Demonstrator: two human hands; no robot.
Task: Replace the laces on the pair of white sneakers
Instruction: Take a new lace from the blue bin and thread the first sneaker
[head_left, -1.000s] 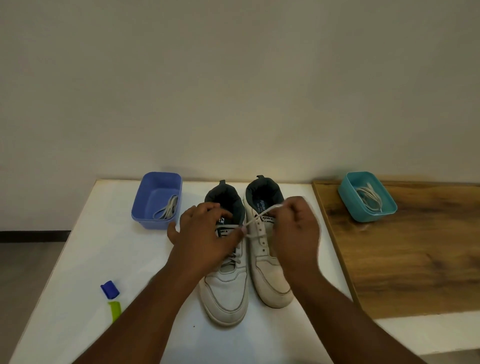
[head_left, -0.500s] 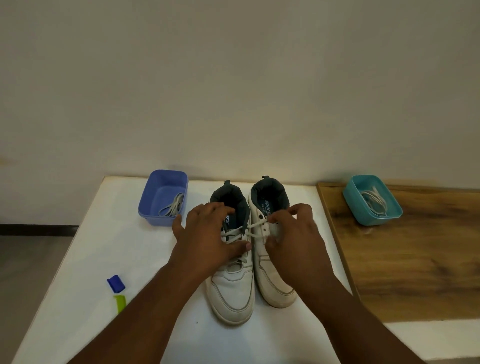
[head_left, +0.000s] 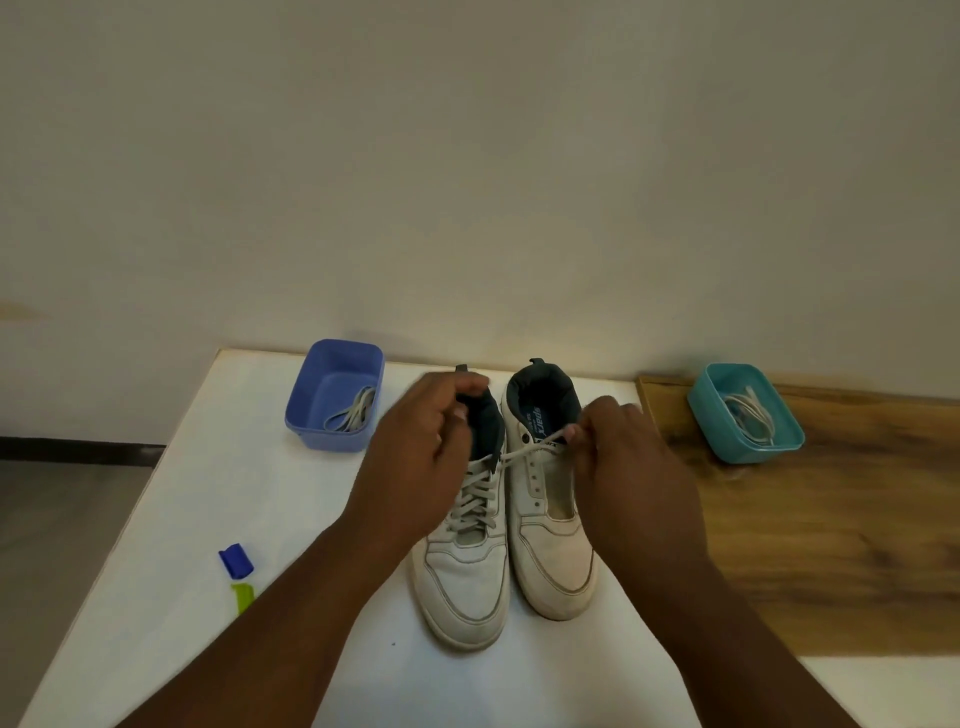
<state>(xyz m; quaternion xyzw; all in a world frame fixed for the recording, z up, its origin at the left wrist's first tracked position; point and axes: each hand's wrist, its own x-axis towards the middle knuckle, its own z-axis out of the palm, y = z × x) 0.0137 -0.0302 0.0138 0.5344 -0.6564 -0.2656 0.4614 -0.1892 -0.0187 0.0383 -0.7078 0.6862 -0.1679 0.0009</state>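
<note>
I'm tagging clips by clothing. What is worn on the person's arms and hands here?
Nothing that shows: the left hand and right hand are bare, without gloves, rings, watch or bands. Both forearms are bare to the bottom edge of the picture, with no sleeve in view.

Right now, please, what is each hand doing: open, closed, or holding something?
Left hand: fingers curled at the left sneaker's collar; what they hold cannot be told.
Right hand: pinches the lace, pulled taut.
</note>
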